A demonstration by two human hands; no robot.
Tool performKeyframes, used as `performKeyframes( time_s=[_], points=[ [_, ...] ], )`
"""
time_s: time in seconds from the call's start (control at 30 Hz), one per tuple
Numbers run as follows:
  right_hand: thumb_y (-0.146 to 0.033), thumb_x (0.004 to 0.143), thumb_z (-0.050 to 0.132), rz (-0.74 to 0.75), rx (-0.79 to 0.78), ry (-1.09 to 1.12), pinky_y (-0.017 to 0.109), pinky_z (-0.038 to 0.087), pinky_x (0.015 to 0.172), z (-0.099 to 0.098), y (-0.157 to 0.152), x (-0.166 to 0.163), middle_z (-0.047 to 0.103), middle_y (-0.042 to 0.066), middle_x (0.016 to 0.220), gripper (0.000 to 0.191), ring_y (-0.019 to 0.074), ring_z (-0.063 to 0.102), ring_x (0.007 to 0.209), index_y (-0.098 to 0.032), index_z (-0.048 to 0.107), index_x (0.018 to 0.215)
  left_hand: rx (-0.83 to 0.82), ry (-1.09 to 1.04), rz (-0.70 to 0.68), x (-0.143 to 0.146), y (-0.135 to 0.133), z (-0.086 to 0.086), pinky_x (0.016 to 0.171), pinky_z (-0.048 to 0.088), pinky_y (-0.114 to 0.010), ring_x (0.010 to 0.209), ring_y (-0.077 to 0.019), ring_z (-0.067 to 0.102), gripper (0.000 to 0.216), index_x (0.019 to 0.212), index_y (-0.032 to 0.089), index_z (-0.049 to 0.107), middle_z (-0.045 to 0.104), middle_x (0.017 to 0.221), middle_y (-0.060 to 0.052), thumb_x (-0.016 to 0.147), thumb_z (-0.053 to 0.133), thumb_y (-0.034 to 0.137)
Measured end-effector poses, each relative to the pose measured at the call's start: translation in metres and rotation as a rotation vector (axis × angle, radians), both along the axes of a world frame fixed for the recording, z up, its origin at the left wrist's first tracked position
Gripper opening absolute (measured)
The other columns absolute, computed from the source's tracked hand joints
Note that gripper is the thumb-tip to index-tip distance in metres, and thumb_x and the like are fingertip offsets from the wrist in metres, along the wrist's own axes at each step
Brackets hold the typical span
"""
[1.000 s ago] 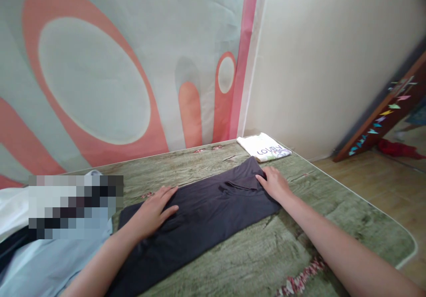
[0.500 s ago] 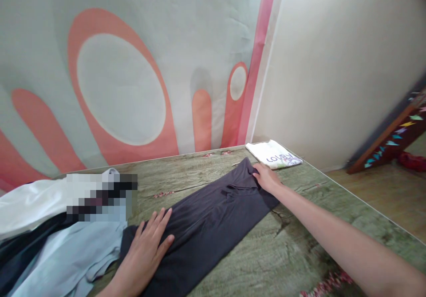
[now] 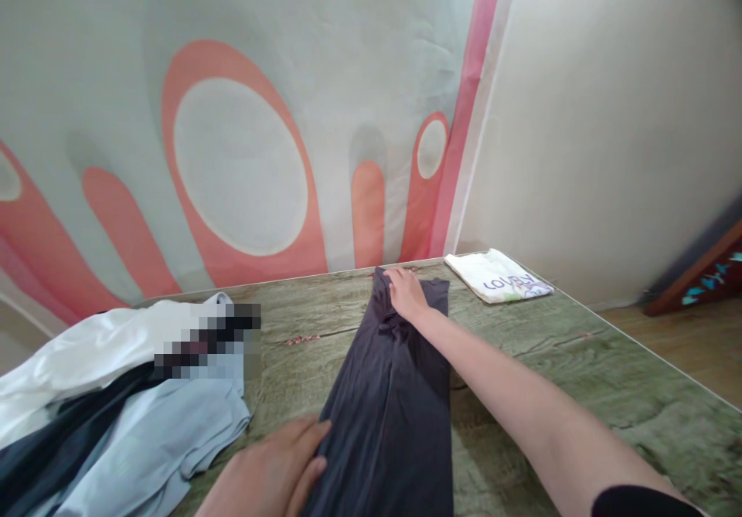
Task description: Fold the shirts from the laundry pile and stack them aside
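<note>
A pair of dark grey trousers lies lengthwise on the table, its waist end at the far side and its near end cut off by the bottom of the view. Gathered fabric shows just below the waist. My right hand is at the waist end, its fingers closed on the cloth near the far left corner. Along the near left edge of the trousers, my left hand has thumb and fingers bent at the cloth; the fingertips are partly hidden.
On the left of the wood-patterned table lie a white garment, a black garment and a light blue garment, partly pixelated. A folded white shirt with lettering rests at the far right corner. Behind stands a patterned wall.
The trousers have turned, their waist end swinging left, and now point more straight away from me. My right hand moved left with them. My left hand went from flat on the cloth to its edge.
</note>
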State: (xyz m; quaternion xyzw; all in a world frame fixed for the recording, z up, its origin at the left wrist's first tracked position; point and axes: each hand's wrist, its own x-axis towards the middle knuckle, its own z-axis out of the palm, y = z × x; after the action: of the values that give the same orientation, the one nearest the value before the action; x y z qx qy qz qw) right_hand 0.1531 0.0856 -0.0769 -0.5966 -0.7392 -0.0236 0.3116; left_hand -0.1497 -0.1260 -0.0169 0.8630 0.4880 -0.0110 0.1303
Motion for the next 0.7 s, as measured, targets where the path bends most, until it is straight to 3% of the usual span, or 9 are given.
performKeyframes(
  time_s=[0.1,0.23,0.33,0.47,0.7],
  points=[
    [-0.018,0.089,0.044,0.056,0.007,-0.019,0.044,0.03,0.105,-0.012,-0.037,-0.012,0.049,0.011,0.138,0.041,0.0266,0.039,0.13,-0.02,0.05,0.13,0.124,-0.014,-0.043,0.034,0.042,0.003,0.108,0.039,-0.042,0.131,-0.0249,0.046,0.045,0.136,0.024,0.051,0.046,0.145,-0.007,0.093,0.04,0.029],
    [-0.044,0.093,0.043,-0.107,-0.087,-0.012,0.061,0.02,0.106,-0.035,-0.073,-0.002,0.033,0.019,0.15,0.055,0.0372,0.019,0.141,-0.015,0.04,0.14,0.245,-0.08,-0.167,0.08,0.11,-0.024,0.113,0.028,-0.047,0.144,-0.026,0.019,0.059,0.149,0.02,0.028,0.022,0.157,-0.009,0.095,0.043,0.038],
    [-0.057,0.092,0.038,-0.234,-0.189,-0.007,0.065,0.017,0.105,-0.045,-0.076,0.012,0.029,0.023,0.151,0.067,0.0412,0.019,0.14,-0.013,0.038,0.143,0.248,-0.075,-0.243,0.105,0.141,-0.046,0.113,0.022,-0.053,0.145,-0.0271,0.013,0.064,0.151,0.023,0.022,0.018,0.158,-0.009,0.095,0.04,0.05],
    [-0.06,0.094,0.026,-0.206,-0.301,-0.104,0.06,0.011,0.109,-0.044,-0.063,0.016,0.024,0.02,0.154,0.07,0.0385,0.018,0.142,-0.015,0.034,0.147,0.249,-0.029,-0.24,0.113,0.149,-0.071,0.113,0.017,-0.058,0.144,-0.0273,0.018,0.06,0.15,0.029,0.024,0.023,0.157,-0.007,0.097,0.027,0.057],
    [-0.06,0.095,0.021,0.075,-0.361,-0.176,0.054,0.009,0.113,-0.027,-0.018,-0.028,0.019,0.01,0.158,0.066,0.0296,0.011,0.145,-0.025,0.028,0.15,0.39,0.044,0.067,0.076,0.147,-0.087,0.107,0.02,-0.064,0.143,-0.0304,0.022,0.058,0.149,0.032,0.026,0.026,0.156,-0.009,0.097,0.026,0.056]
  ],
)
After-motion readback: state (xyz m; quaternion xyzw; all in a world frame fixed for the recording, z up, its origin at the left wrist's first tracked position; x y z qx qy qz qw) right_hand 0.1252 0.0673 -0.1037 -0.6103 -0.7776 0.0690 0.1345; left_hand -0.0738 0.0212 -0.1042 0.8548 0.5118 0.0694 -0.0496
